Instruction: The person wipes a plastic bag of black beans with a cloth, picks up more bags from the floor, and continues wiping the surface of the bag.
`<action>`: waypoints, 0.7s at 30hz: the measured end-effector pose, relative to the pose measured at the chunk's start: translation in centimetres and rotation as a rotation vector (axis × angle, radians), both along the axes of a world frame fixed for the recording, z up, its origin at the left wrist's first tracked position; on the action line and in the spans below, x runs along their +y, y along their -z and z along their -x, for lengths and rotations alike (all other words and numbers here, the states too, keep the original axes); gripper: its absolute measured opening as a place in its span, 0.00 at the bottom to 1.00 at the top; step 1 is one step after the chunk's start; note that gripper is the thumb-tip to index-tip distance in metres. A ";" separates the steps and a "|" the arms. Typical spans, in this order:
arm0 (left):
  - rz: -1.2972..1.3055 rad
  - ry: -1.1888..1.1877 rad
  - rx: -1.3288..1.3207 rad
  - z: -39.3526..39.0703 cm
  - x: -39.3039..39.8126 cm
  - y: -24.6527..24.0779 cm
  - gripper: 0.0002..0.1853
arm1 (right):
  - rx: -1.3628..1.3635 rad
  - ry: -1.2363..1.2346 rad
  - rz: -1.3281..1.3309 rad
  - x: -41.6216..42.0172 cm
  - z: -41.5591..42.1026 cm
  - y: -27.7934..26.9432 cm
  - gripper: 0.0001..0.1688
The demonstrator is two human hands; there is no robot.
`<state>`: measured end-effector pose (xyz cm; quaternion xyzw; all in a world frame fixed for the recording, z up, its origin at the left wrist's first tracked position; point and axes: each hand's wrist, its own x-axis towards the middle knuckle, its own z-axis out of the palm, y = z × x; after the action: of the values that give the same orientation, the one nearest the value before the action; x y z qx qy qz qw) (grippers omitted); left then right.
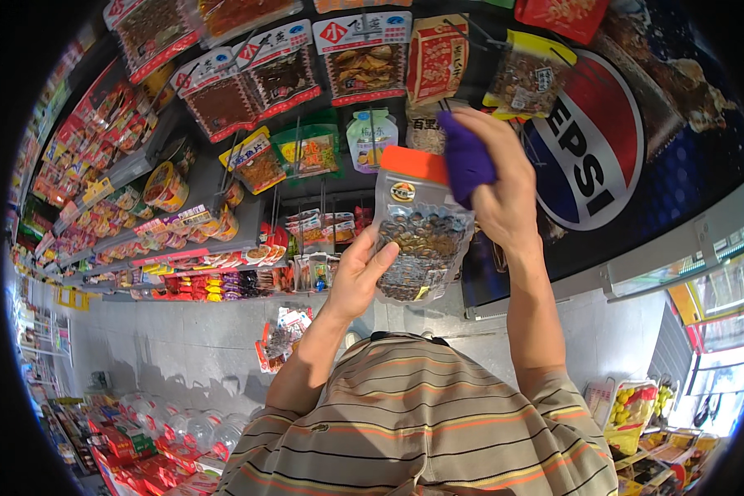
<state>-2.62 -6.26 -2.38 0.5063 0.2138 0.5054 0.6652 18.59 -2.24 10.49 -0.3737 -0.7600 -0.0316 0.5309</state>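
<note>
My left hand (pixel 359 270) grips the lower left edge of a clear plastic snack pouch (pixel 418 242), thumb across its front. The pouch has an orange top band and dark, round-looking contents. In my right hand (pixel 508 180) is a bunched purple cloth (pixel 467 155), which lies against the pouch's upper right corner. Just behind them hangs a pale snack bag (pixel 426 127), partly hidden by the pouch and the cloth. To its left a light green pouch (pixel 372 139) hangs from a metal hook.
Snack packs (pixel 364 59) hang on protruding hooks above. Shelves with instant noodle tubs (pixel 166 186) run along the left. A large Pepsi panel (pixel 586 139) stands at right. Several packs (pixel 283 338) lie on the grey floor. Large clear bottles (pixel 192 428) stand at lower left.
</note>
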 end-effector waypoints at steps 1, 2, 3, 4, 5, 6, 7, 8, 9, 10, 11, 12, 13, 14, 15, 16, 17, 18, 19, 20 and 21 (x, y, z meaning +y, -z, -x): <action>-0.001 0.008 0.017 -0.1 0.0 0.0 0.27 | -0.110 -0.044 -0.005 0.1 0.2 -0.7 0.31; -0.003 0.014 0.034 -0.1 0.0 0.0 0.27 | -0.126 -0.114 0.077 0.3 0.2 -0.5 0.31; -0.005 0.010 0.049 0.0 -0.1 0.0 0.27 | -0.132 -0.162 0.265 -0.1 0.5 -0.7 0.30; -0.001 0.004 0.072 0.1 -0.2 0.2 0.26 | -0.160 -0.177 0.318 0.0 0.5 -0.6 0.29; 0.004 -0.003 0.095 0.2 -0.2 0.5 0.25 | -0.188 -0.193 0.371 0.2 0.4 -0.3 0.29; 0.010 -0.010 0.115 0.3 -0.3 0.6 0.23 | -0.164 -0.196 0.388 0.3 0.3 0.1 0.28; -0.020 0.018 0.151 0.6 -0.2 0.5 0.23 | -0.140 -0.200 0.405 0.4 0.1 0.7 0.28; -0.051 0.046 0.188 0.8 0.0 0.2 0.22 | -0.116 -0.204 0.422 0.5 0.1 1.0 0.27; -0.076 0.071 0.226 1.2 0.2 0.0 0.22 | -0.123 -0.240 0.388 0.5 0.4 1.3 0.26; -0.089 0.058 0.268 1.5 0.5 -0.3 0.19 | -0.128 -0.275 0.354 0.4 0.8 1.5 0.26; -0.102 0.046 0.311 1.6 1.1 -0.9 0.17 | -0.134 -0.308 0.319 0.3 1.3 1.7 0.25; -0.118 0.034 0.356 1.8 1.6 -1.7 0.15 | -0.164 -0.308 0.336 -0.3 2.3 1.4 0.24; -0.169 -0.060 0.349 1.4 1.9 -3.1 0.09 | -0.173 -0.349 0.294 -0.3 3.0 1.5 0.23; -0.151 -0.136 0.269 1.4 2.2 -2.4 0.09 | -0.194 -0.327 0.282 -0.5 3.4 1.4 0.23; -0.135 -0.207 0.188 1.1 2.5 -2.3 0.09 | -0.214 -0.300 0.270 -0.6 3.5 1.2 0.23; -0.158 -0.260 0.171 1.4 2.5 -2.3 0.09 | -0.217 -0.266 0.257 -0.5 3.2 1.2 0.24; -0.181 -0.313 0.154 2.0 2.4 -2.5 0.10 | -0.220 -0.232 0.244 -0.4 2.6 1.2 0.24; -0.199 -0.365 0.137 2.5 2.3 -2.8 0.10 | -0.223 -0.198 0.236 -0.4 2.0 1.5 0.25; -0.151 -0.390 0.064 2.9 2.7 -2.9 0.11 | -0.124 -0.205 0.304 -0.3 1.4 2.0 0.28; -0.148 -0.399 0.036 2.9 2.7 -3.2 0.11 | -0.067 -0.223 0.382 -0.1 0.2 3.0 0.29; -0.149 -0.409 0.008 2.9 2.6 -3.7 0.10 | -0.010 -0.242 0.456 0.1 -1.0 3.7 0.30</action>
<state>-5.49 -3.64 1.27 0.5021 0.2765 0.6423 0.5089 19.56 -2.16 6.74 -0.3898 -0.7894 0.2023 0.4289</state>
